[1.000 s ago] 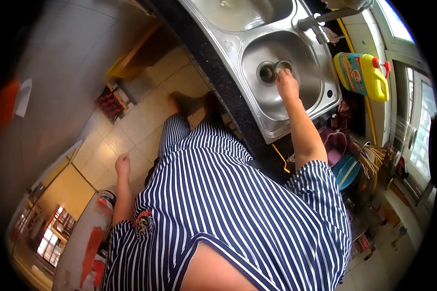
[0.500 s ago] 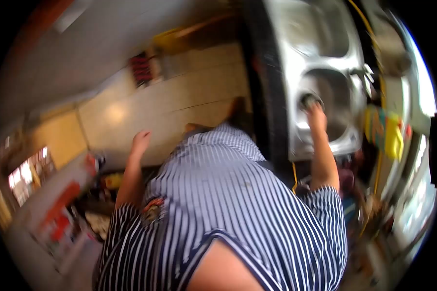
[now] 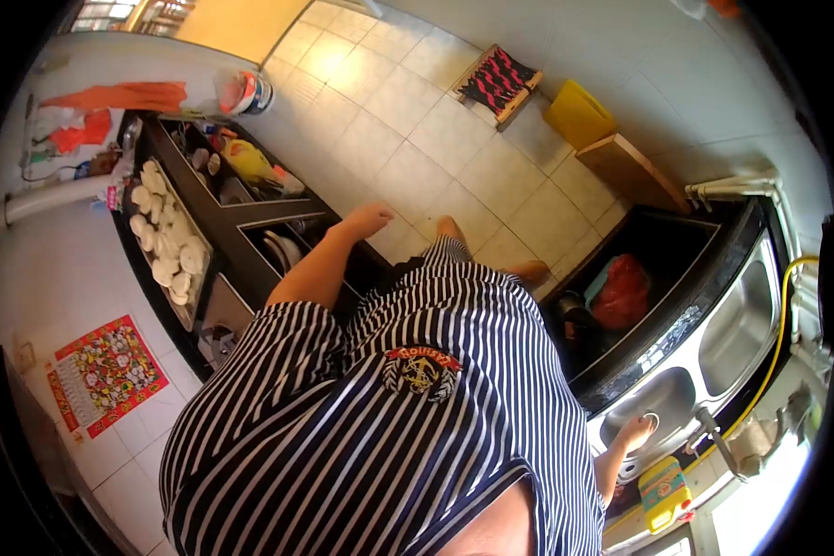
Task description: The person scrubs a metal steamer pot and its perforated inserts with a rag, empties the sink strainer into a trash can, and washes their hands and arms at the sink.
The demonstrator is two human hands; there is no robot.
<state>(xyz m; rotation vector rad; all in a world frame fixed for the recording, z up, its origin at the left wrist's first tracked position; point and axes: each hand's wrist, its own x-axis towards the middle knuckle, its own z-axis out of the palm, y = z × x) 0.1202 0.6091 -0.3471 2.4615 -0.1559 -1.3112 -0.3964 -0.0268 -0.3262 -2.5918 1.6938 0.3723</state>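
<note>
My right hand [image 3: 634, 434] reaches over the near basin of the steel sink [image 3: 674, 396]. Its fingers are closed on a small round-rimmed vessel [image 3: 654, 421], of which mostly the pale rim shows; its exact kind is unclear. Close to that hand is the tap [image 3: 713, 439]. My left hand [image 3: 369, 220] hangs away from my body, above the tiled floor and beside the dark cabinet. Its fingers are loosely bent, and nothing shows in them.
On the left counter, a tray [image 3: 197, 269] carries several white, rounded, dough-like pieces. A yellow-labelled bottle [image 3: 665, 496] stands by the sink. Across the floor are a woven stool [image 3: 500, 85], a yellow container [image 3: 579, 113] and a wooden board [image 3: 636, 171]. A red bag [image 3: 621, 292] lies under the counter.
The view has turned, bringing the left counter and tray into sight and the sink to the lower right. My right hand still holds the round vessel at the sink; my left stays free.
</note>
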